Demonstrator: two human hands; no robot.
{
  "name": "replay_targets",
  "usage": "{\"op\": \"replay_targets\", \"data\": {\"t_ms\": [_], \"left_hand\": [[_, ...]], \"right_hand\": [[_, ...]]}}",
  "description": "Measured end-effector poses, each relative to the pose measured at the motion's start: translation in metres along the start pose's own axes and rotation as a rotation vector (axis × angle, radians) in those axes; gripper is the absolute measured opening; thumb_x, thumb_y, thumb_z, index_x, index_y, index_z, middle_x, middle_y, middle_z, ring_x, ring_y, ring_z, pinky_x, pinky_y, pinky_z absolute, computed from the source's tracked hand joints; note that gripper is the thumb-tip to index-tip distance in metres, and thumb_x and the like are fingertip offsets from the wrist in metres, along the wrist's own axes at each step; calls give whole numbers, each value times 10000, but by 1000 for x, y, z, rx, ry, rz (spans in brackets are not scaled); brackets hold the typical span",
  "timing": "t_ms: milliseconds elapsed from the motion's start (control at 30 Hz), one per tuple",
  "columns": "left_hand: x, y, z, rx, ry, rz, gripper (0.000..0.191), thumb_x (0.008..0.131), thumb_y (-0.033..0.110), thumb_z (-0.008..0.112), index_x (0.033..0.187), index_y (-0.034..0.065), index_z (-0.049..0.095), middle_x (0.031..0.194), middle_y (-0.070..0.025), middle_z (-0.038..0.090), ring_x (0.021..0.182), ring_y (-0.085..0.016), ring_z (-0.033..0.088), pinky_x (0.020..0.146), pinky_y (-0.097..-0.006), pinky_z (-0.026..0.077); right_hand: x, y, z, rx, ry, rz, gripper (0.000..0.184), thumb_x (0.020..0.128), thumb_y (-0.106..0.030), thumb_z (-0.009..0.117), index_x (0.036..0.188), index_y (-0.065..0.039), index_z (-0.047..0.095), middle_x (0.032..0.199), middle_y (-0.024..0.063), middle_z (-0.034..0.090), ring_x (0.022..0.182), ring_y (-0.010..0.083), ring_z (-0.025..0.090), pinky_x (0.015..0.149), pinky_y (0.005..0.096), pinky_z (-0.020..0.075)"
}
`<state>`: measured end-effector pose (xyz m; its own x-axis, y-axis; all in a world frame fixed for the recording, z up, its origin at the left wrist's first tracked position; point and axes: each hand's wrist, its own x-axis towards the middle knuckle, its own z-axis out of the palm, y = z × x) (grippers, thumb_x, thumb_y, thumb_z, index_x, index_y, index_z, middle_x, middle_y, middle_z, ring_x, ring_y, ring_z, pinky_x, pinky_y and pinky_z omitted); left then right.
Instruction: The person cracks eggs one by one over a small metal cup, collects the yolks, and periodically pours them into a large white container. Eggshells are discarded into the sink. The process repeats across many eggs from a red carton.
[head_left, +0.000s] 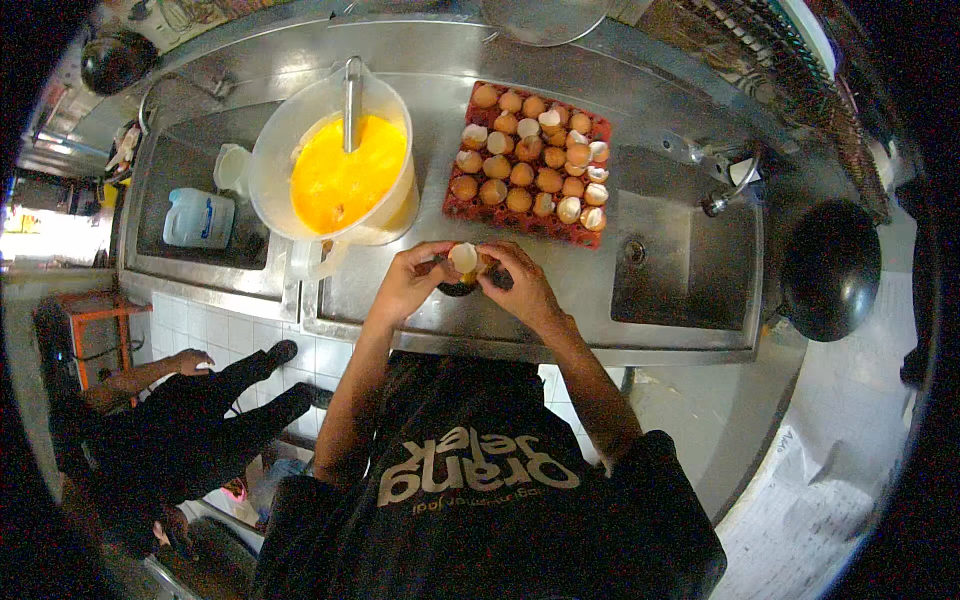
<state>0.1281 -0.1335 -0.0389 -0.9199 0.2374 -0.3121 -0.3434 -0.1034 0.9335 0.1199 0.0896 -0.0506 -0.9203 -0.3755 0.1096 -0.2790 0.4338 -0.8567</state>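
Between my left hand (409, 281) and my right hand (523, 283) is a cracked eggshell (464, 258), its white inside facing up. The fingers of both hands grip it from either side. Directly below sits a small dark bowl (456, 290), partly covered by my fingers, with a bit of yellow showing above it. Ahead to the right lies a red egg tray (525, 229) holding brown eggs and several broken shells. A large translucent plastic pitcher (274, 176) of yellow beaten egg (352, 184) stands ahead to the left, with a metal utensil handle (352, 105) sticking up from it.
Sink basins flank the steel counter (431, 135): the right sink (679, 255) has a faucet (716, 201), the left one holds a plastic jug (198, 217) and a white container (232, 166). A black wok (831, 270) is far right. Another person (187, 450) is at lower left.
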Motion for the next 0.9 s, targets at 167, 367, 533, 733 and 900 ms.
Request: {"op": "replay_targets", "data": {"t_ms": [167, 367, 533, 733, 900], "left_hand": [[24, 6, 16, 124, 11, 183, 296, 943, 72, 675, 1230, 11, 632, 1060, -122, 688, 876, -168, 665, 757, -283, 539], [46, 32, 38, 377, 259, 437, 332, 938, 133, 687, 1240, 11, 624, 1071, -131, 692, 882, -197, 662, 808, -301, 527], [12, 28, 12, 541, 352, 361, 224, 931, 93, 671, 1143, 19, 666, 912, -96, 685, 654, -98, 553, 595, -255, 452], [-38, 1, -7, 469, 466, 220, 166, 945, 111, 673, 1089, 30, 681, 758, -29, 639, 611, -67, 519, 565, -249, 429], [-62, -14, -10, 370, 493, 86, 173, 945, 113, 676, 1092, 22, 680, 760, -26, 647, 616, -68, 522, 560, -251, 435]], "right_hand": [[13, -10, -24, 46, 69, 3, 561, 824, -183, 794, 1334, -105, 576, 1303, 131, 620, 1148, 279, 634, 949, 384, 530], [65, 17, -104, -143, 198, 105, 667, 800, -320, 829, 1377, -136, 550, 1224, 134, 673, 1106, 279, 654, 967, 404, 514], [159, 94, -173, -188, 333, 206, 702, 753, -311, 860, 1359, -90, 584, 1236, 121, 679, 1147, 258, 638, 977, 379, 498], [222, 176, -180, -644, 24, 378, 344, 744, -225, 767, 1069, -122, 725, 1054, 160, 723, 996, 322, 691, 889, 427, 548], [215, 172, -181, -482, 196, 402, 290, 696, -177, 815, 958, -87, 728, 922, 118, 728, 843, 230, 692, 770, 356, 551]]}}
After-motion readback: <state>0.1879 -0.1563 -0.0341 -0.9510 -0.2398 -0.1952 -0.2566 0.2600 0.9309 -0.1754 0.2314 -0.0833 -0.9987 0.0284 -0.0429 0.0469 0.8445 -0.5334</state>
